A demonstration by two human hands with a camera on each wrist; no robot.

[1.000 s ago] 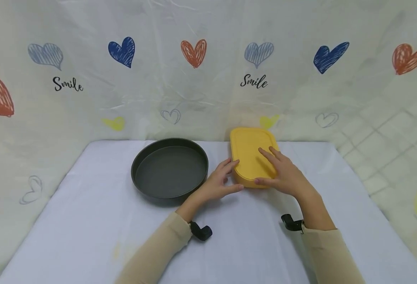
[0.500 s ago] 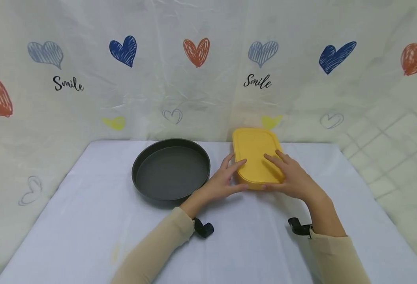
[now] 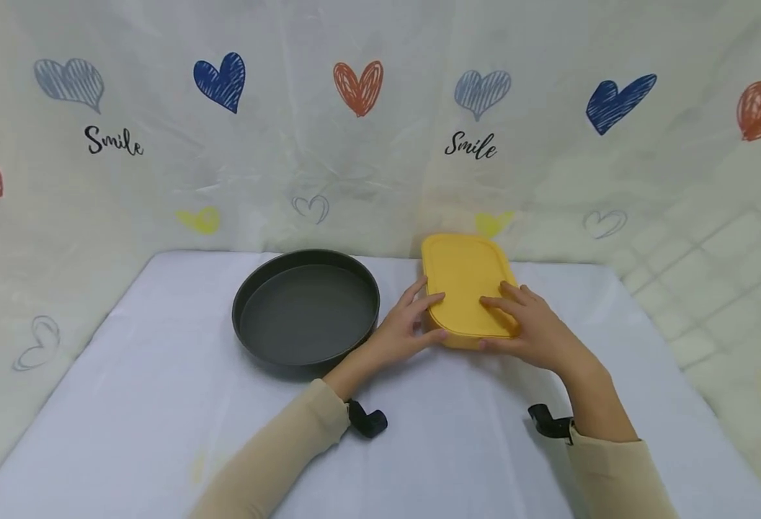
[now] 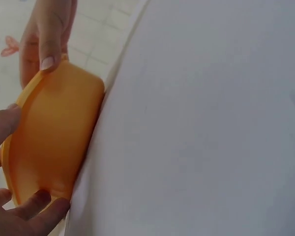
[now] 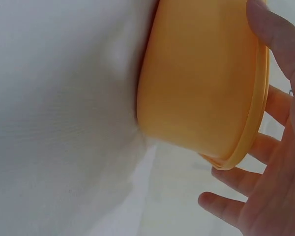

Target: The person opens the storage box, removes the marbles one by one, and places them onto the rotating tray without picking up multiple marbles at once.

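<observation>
pan is sitting left on table, box is sitting right of pan, both near back edge; backdrop is rising behind both; left hand is resting between pan and box, at box's left front corner; right hand is resting at box's right front corner

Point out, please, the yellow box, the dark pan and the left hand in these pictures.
Yellow box (image 3: 461, 280), head view: middle of its top.
Dark pan (image 3: 308, 315), head view: its bare inside bottom.
Left hand (image 3: 396, 335), head view: its back.
</observation>
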